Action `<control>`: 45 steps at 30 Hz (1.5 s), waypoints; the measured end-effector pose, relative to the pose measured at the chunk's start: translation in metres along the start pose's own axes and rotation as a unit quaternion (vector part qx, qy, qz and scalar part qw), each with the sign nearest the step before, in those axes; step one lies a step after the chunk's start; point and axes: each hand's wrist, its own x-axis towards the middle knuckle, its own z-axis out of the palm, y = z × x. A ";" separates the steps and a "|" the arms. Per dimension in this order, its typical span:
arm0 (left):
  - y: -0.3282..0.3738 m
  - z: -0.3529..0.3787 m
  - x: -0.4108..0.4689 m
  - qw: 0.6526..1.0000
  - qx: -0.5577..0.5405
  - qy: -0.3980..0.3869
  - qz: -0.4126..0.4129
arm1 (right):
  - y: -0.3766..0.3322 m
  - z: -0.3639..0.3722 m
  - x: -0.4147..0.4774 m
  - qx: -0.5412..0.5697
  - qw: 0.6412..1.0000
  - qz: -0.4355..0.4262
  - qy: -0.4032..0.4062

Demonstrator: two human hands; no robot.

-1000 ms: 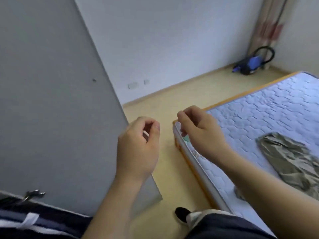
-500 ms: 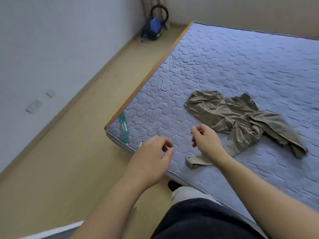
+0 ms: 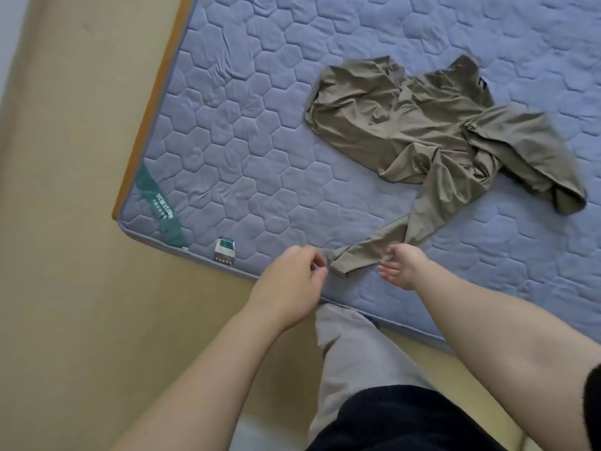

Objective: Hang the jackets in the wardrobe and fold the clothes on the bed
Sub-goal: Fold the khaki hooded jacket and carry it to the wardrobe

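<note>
Khaki cloth, a single garment (image 3: 422, 125), is seen lying crumpled on the quilted lilac mattress (image 3: 244, 141), its bulk set toward the middle and well back from the near edge. One long limp part of it, a sleeve or a leg, is trailed down toward that edge, and its cuff (image 3: 349, 260) is laid just short of it, to the right of the near left corner, where a green band (image 3: 159, 206) and a small printed tag (image 3: 225, 252) are sewn.

The cuff is flanked by both hands. The left hand (image 3: 289, 281) is held just beside its end, fingers loosely curled with thumb and forefinger drawn close; no cloth is seen between them, and whether the cuff is touched cannot be told. The right hand (image 3: 401, 266) is turned partly palm up at the other side, fingers relaxed and spread, nothing held.

Such a placing is best explained as a reach for the nearest loose end, by which the garment could be pulled closer and spread flat. Folding is judged not yet begun. Since the cloth is thin and slack, it can be expected to drag and bunch if only one end is lifted.
</note>
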 end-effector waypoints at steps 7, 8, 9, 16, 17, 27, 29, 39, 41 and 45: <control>-0.038 0.029 0.057 0.995 -0.030 -0.073 -0.059 | -0.013 0.038 0.075 0.141 0.986 0.075 0.043; -0.042 0.031 0.064 0.994 -0.028 -0.079 -0.066 | -0.012 0.040 0.088 0.148 0.985 0.074 0.048; -0.047 0.032 0.070 0.994 -0.027 -0.080 -0.071 | -0.009 0.038 0.107 0.156 0.984 0.072 0.049; -0.061 0.031 0.116 0.993 -0.025 -0.070 -0.094 | -0.028 0.015 0.150 0.263 0.958 -0.007 0.113; -0.060 0.030 0.122 0.992 -0.029 -0.067 -0.099 | -0.035 0.010 0.148 0.263 0.956 -0.023 0.131; -0.020 -0.002 0.112 0.989 -0.115 -0.022 -0.096 | -0.124 0.029 0.048 0.206 0.971 -0.076 0.094; -0.012 -0.014 0.096 0.980 -0.166 0.001 -0.105 | -0.134 0.057 0.006 0.221 0.968 -0.097 0.067; -0.035 -0.113 0.011 0.830 -0.499 0.152 -0.197 | -0.091 0.156 -0.231 -0.049 0.920 -0.327 -0.212; -0.043 -0.133 0.000 0.748 -0.621 0.098 -0.212 | -0.067 0.148 -0.283 -0.124 0.872 -0.405 -0.246; -0.038 -0.147 -0.020 0.638 -0.740 -0.111 -0.180 | -0.022 0.122 -0.346 -0.273 0.789 -0.499 -0.234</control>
